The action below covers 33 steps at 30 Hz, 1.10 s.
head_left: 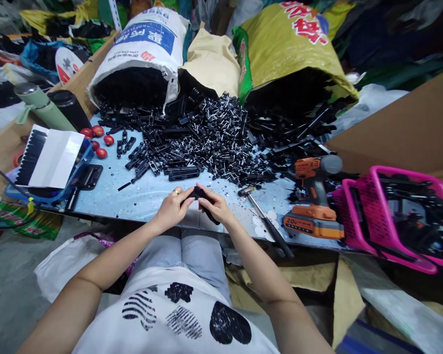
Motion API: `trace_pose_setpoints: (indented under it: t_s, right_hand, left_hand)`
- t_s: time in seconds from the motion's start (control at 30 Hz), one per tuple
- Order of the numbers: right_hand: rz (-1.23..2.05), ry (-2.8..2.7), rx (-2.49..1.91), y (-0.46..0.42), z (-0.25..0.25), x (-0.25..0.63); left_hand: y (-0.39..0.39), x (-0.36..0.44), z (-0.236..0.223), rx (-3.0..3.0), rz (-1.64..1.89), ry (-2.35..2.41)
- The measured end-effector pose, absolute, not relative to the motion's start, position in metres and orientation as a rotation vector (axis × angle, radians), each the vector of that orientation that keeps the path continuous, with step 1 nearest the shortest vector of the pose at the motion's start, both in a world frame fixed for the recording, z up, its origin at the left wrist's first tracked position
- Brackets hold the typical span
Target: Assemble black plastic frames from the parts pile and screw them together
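Observation:
My left hand [173, 206] and my right hand [214, 205] meet at the near edge of the pale blue table [147, 189]. Both pinch a small black plastic part [199, 195] between them, fingers closed round it. A ring shows on a left finger. A big heap of black plastic parts [206, 132] lies just beyond the hands. A hammer [266, 221] rests to the right of my right hand.
Three open sacks, white [147, 49], tan [210, 61] and yellow [291, 44], spill parts at the back. An orange cordless drill [313, 196] and pink baskets [391, 216] sit right. A blue tray with a white box [49, 157], red caps [98, 140] and flasks [47, 108] sit left.

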State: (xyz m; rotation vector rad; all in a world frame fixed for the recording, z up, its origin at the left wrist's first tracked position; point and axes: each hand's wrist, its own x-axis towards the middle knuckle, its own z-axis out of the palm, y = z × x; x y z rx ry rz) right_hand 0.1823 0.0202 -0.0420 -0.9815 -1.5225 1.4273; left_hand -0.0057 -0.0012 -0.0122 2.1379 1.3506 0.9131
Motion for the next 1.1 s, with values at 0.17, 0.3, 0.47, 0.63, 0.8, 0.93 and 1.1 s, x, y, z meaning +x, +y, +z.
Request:
trace_pose_setpoints:
  t_s: [0.17,0.3,0.47,0.63,0.8,0.93,1.1]
  right_hand:
    - [1.405,-1.554,-0.989,0.023,-0.033,0.185]
    - [1.362,-1.458,-1.019,0.023,-0.026,0.181]
    - [1.087,-1.854,-0.947,0.026,-0.019,0.191]
    - [0.833,-1.832,-1.011,0.013,-0.019,0.180]
    - [0.721,-1.652,-1.090,-0.006,-0.026,0.156]
    - [0.797,-1.610,-1.104,-0.012,-0.034,0.150]
    - [0.696,-1.500,-1.161,-0.017,-0.036,0.139]
  left_hand:
    - [-0.001,-0.003,-0.006,2.172,0.962,1.298]
    - [0.004,-0.001,-0.002,2.172,1.053,1.263]
    - [-0.001,0.000,-0.006,2.152,1.091,1.276]
    - [-0.010,0.021,-0.010,2.025,1.354,1.331]
    - [-0.012,0.034,-0.010,1.926,1.626,1.340]
    - [-0.005,0.022,-0.012,2.012,1.553,1.213]
    - [0.002,0.013,-0.010,1.988,1.541,1.194]
